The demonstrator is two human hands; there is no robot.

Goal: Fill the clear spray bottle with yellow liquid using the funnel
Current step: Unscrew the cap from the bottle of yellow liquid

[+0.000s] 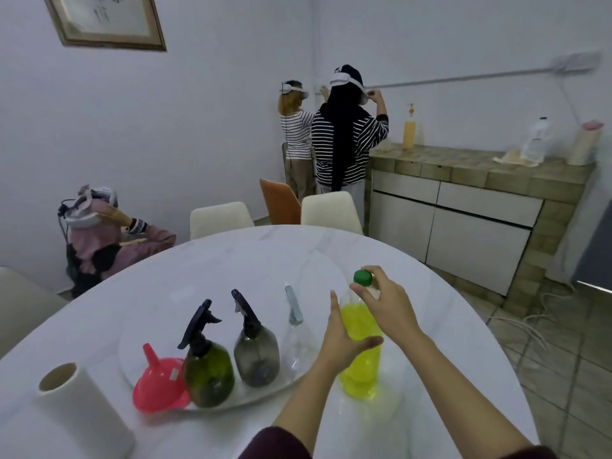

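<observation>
Two hands work one bottle at the round white table: our left hand wraps the body of the bottle of yellow liquid, thumb across its front and fingers curled round the far side, while our right hand pinches the green cap between thumb and fingertips. We cannot tell whether the cap is seated on the neck or already lifted clear of it. We judge the step in hand to be uncapping.

Done well, it means keeping the left grip firm but not squeezing, since the soft walls could push liquid up through the open neck. We would turn the cap with the bottle upright and planted on the table, then park the cap well apart from the pouring path.

Just beside our left hand stands the clear spray bottle, on the white tray, its grey spray head fitted; that has to come off before anything is poured. The red funnel lies at the tray's left end, beside the green spray bottle and the smoky grey one. A paper towel roll waits at the near left for drips.
</observation>
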